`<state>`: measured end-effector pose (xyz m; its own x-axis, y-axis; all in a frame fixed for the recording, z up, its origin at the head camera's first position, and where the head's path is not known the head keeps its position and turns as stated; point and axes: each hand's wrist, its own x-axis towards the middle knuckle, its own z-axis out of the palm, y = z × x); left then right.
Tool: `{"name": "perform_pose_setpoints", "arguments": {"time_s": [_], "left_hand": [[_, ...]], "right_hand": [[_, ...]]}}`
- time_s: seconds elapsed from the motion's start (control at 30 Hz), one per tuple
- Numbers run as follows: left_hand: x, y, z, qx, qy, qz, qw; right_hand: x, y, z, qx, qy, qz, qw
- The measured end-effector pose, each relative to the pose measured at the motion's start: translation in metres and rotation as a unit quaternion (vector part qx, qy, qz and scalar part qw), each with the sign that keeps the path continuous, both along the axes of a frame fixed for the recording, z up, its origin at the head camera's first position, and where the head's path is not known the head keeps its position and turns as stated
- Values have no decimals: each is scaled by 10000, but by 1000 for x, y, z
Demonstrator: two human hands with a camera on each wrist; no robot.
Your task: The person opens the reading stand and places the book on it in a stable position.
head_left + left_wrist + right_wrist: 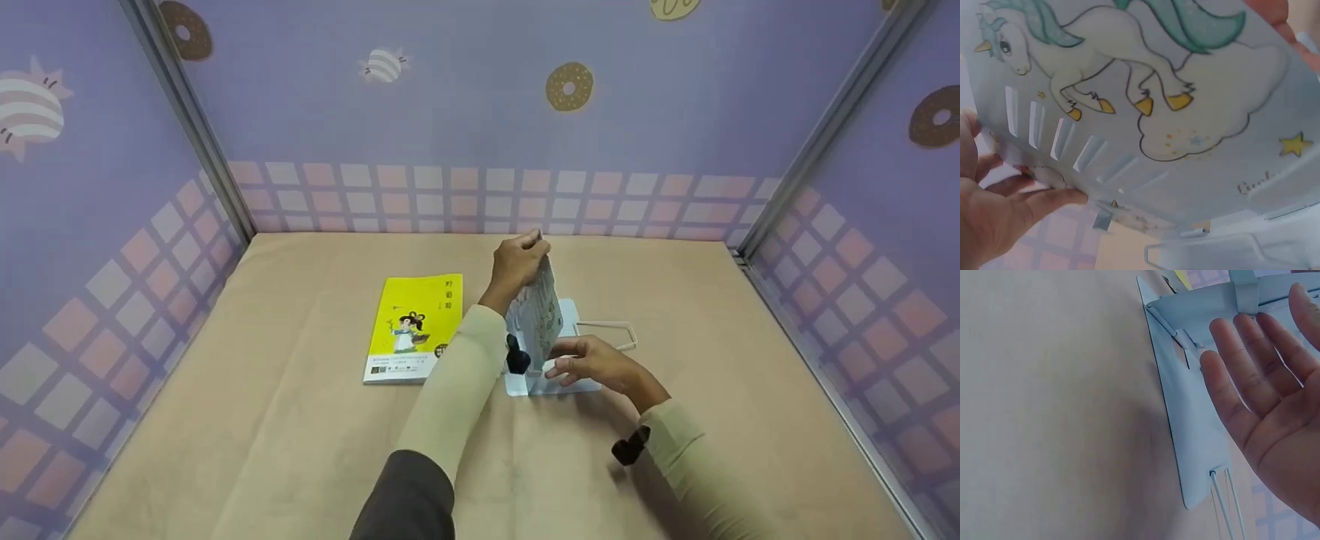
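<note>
A light blue metal book stand (535, 319) has its panel raised steeply from a flat base plate (1185, 422). The left wrist view shows a unicorn and a cloud printed on the panel (1095, 79), with a row of slots below them. My left hand (517, 262) grips the panel's upper edge, thumb on the near side. Low on the stand's right side is my right hand (600, 364), its fingers extended and slightly bent in the right wrist view, holding nothing. Whether its fingertips touch the stand I cannot tell. A wire loop (630, 334) sticks out from the base to the right.
Left of the stand lies a yellow-covered book (416, 307), partly behind my left forearm. A beige cloth (300, 450) covers the table. Patterned purple panels (465, 112) enclose the back and both sides, with metal posts (202, 135) at the corners.
</note>
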<state>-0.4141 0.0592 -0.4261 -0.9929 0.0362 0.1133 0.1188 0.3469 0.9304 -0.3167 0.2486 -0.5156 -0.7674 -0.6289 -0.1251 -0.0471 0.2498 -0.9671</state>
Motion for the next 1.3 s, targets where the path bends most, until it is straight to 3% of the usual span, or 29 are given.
{"name": "perform_pose_setpoints", "arguments": {"time_s": [0.13, 0.27, 0.37, 0.53, 0.67, 0.93, 1.1, 1.3], "left_hand": [[-4, -9, -4, 201, -106, -283, 9993], [-5, -11, -8, 166, -130, -384, 9990], [-3, -10, -11, 211, -126, -305, 9992], [3, -6, -15, 308, -111, -190, 9993], [4, -4, -15, 160, -80, -196, 9996], [2, -2, -10, 220, -166, -290, 9992], [0, -1, -8, 134, -199, -263, 9994], [0, -2, -8, 134, -183, -208, 9995]], "right_hand": [[2, -11, 2, 365, 215, 75, 9991], [3, -7, 2, 1138, 791, -488, 9891], [3, 3, -2, 1741, 1105, -1287, 9700], [3, 21, -11, 2604, 991, -2404, 9298], [6, 32, -13, 3074, 951, -2834, 9034], [11, 47, -7, 3553, 787, -3230, 8736], [8, 50, -6, 3619, 561, -3372, 8673], [5, 53, -7, 3477, 453, -3494, 8689]]}}
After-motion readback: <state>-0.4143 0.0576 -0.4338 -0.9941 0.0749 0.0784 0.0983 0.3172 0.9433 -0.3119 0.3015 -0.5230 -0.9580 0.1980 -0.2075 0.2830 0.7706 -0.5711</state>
